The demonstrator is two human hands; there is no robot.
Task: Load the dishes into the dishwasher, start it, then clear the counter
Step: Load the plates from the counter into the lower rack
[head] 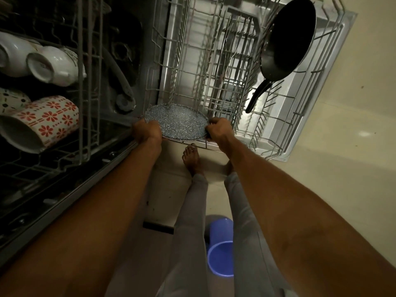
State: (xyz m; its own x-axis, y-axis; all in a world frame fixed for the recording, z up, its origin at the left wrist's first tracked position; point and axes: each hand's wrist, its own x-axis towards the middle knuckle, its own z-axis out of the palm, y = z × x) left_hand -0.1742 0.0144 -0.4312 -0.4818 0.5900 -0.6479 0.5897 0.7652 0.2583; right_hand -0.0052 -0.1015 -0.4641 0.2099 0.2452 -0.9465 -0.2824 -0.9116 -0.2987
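No brand, label or writing legible anywhere. Round speckled blue-grey plate [175, 122], matte and grainy, gripped at opposite rims by left hand [146, 131] and right hand [218, 129], fingers curled round its edges, at the near end of the pulled-out lower rack [188, 50] of grey coated wire. Dark non-stick frying pan [287, 39] tilted on edge at that rack's far side. Glossy white cups [51, 65] and a red-flowered mug [42, 123] lying in the upper rack [85, 86]. Smooth blue plastic bucket [220, 251] on pale floor.

Open rack [192, 67] middle; frying pan [287, 39] and cutlery [233, 50] far side.
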